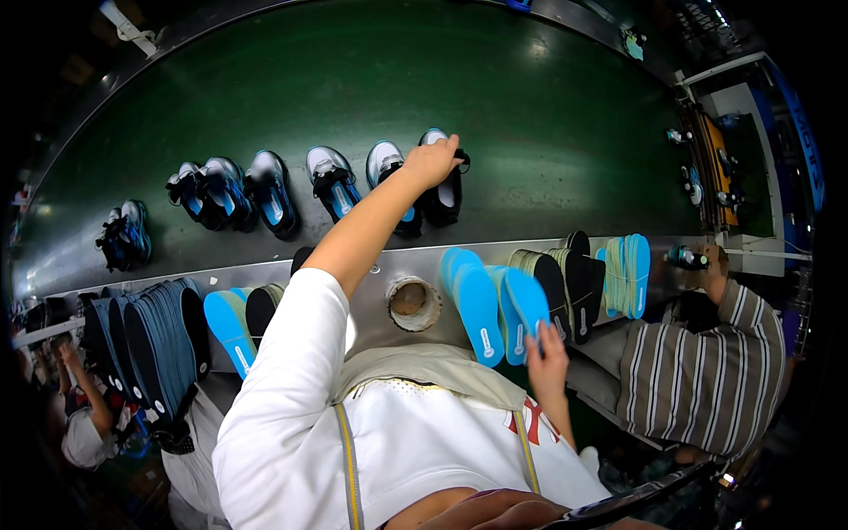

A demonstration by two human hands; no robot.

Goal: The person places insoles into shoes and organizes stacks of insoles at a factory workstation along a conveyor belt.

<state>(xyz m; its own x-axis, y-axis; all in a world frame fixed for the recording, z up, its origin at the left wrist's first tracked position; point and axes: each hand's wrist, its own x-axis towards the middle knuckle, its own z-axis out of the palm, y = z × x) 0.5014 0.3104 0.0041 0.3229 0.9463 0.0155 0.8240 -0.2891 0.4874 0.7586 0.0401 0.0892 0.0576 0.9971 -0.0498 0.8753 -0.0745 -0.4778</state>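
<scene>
At upper centre, the left hand (431, 161) is gripping a black sneaker (442, 190) on the belt; lower right, the right hand (548, 353) is clasping a blue insole (528, 300).

Left arm stretched forward, left hand (432, 161) closed; right hand (548, 353) low, fingers curled.

Single head cam, fisheye, looks steeply down, close over green conveyor belt (495, 106) and worker's torso.

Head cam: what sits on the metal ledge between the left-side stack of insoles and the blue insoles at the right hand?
A round roll of tape lies flat on the metal ledge; the left arm's white sleeve crosses the same stretch.
</scene>
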